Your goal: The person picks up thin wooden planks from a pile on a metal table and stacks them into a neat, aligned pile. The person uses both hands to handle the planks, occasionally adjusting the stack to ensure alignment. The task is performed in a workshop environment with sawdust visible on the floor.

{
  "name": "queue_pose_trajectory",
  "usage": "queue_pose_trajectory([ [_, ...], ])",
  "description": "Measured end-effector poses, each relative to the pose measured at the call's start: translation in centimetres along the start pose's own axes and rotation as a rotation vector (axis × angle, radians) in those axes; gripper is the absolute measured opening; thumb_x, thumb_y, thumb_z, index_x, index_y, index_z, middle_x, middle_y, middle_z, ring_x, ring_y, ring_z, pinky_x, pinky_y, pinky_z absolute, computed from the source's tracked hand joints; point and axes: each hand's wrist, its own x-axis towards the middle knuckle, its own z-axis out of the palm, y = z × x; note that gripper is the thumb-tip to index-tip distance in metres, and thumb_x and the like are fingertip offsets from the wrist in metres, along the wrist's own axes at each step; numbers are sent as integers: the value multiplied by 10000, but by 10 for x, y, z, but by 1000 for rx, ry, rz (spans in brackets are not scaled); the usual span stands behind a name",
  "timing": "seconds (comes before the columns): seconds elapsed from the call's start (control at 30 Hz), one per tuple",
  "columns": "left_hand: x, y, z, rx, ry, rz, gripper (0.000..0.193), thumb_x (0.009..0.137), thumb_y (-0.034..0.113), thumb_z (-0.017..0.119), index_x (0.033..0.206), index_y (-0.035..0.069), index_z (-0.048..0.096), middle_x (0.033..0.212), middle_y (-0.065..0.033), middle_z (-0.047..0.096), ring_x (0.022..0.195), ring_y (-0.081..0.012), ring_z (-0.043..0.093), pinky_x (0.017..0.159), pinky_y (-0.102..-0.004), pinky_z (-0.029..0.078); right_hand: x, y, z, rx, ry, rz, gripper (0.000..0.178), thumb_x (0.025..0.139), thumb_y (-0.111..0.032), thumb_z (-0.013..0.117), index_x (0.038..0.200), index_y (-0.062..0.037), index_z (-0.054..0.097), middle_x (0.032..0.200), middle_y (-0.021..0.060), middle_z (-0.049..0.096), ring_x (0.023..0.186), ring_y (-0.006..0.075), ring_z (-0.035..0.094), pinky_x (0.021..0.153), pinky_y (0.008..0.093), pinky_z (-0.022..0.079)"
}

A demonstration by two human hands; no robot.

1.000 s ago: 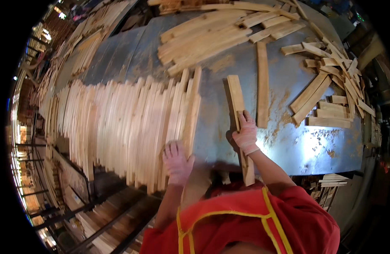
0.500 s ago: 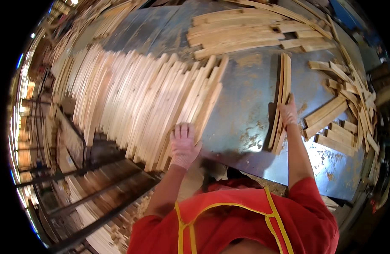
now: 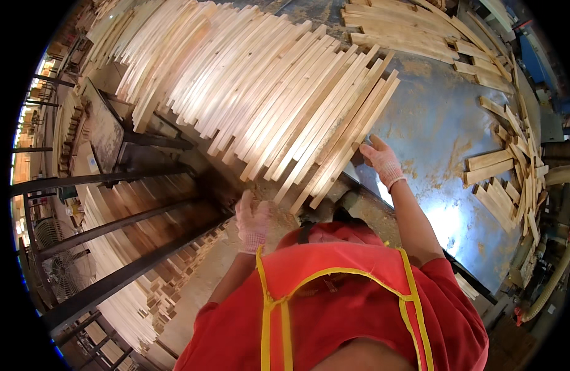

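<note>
A long row of pale wooden strips [image 3: 285, 93] lies side by side across the metal table [image 3: 421, 123], their near ends uneven and jutting past the table's front edge. My right hand [image 3: 382, 162], in a light knitted glove, is at the right side of the row beside the outermost strip. Its fingers are apart and grip nothing; whether the fingertips touch the strip I cannot tell. My left hand [image 3: 252, 217], also gloved and slightly blurred, hangs just below the near ends of the strips, with its fingers extended and no wood in it.
Wider boards [image 3: 402, 28] lie at the far right of the table. Short offcuts [image 3: 495, 167] are heaped along its right edge. At the left, dark metal bars [image 3: 136, 232] cross above a lower stack of wood [image 3: 121, 272], near a fan [image 3: 56, 256].
My right hand has moved left and let go of the strips, which now lie against the row's right side. My left hand has come off the row toward me. The view has shifted.
</note>
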Motion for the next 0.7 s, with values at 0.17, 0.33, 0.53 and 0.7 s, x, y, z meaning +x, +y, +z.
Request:
queue_pose_trajectory([
  [0.17,-26,-26,69,-678,-454,-602,503,973,274,762,1404,59,618,1153,-38,689,1005,-200,644,851,-343,530,-11,18,18,97,34,59,731,939,-186,774,1554,31,444,1358,130,660,1148,223,633,954,358,526],
  [0.33,-9,46,68,-464,-822,-574,475,953,333,772,1335,69,675,1035,-116,731,934,-278,694,858,-372,539,27,31,14,43,261,-57,997,871,-358,839,1615,61,323,1478,202,601,1328,295,591,1108,363,460],
  [0.53,26,198,4,501,-557,388,475,932,391,684,1297,88,672,1155,-197,723,1074,-369,695,951,-460,533,40,18,-15,-2,126,41,661,877,-273,810,1397,54,564,1179,158,713,1039,258,676,929,365,541],
  [0.7,60,220,104,619,-321,767,632,931,403,701,1423,23,586,1355,-202,642,1147,-378,657,968,-456,535,44,18,-24,-144,68,109,512,871,-319,799,1187,48,631,917,112,699,787,210,651,727,369,556],
])
